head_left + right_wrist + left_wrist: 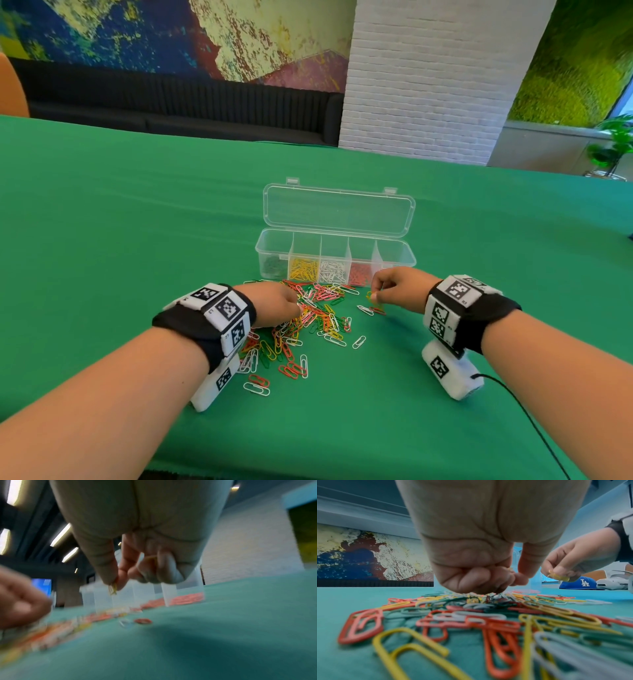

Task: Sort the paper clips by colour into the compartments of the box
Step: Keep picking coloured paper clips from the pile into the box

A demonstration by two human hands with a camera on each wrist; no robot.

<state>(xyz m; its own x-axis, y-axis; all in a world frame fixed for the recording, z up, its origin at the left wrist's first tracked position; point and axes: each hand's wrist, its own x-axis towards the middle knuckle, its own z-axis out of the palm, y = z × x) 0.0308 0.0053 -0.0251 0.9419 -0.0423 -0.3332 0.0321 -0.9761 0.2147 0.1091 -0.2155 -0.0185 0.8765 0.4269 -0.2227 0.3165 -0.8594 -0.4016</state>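
The box [335,253] stands open on the green desk [137,205] with its lid tipped back behind it, so every compartment can be reached from above. From the left they hold dark green, yellow, white and red clips; the rightmost looks empty, though the right hand [397,286] hides its front wall. Just in front of the box lies the mixed pile of paper clips [308,318], close enough that each sorted handful has only a short way to travel.

The right hand sits at the pile's right edge, near the red compartment. Its grip pinches a few yellow clips [558,576] between thumb and forefinger, the other fingers curled in, apparently gathering one colour before carrying it over. The yellow compartment [303,267] is second from the left, so that hand will likely have to cross the pile to drop them.

The left hand [274,303] presses down into the middle of the pile, fingers curled with their tips among the clips. From the left wrist view its thumb and forefinger meet, but whether this grip already pinches a clip I cannot tell; the tips are buried and blurred.

Many clips of all four colours remain loose, so the sorting seems well short of done
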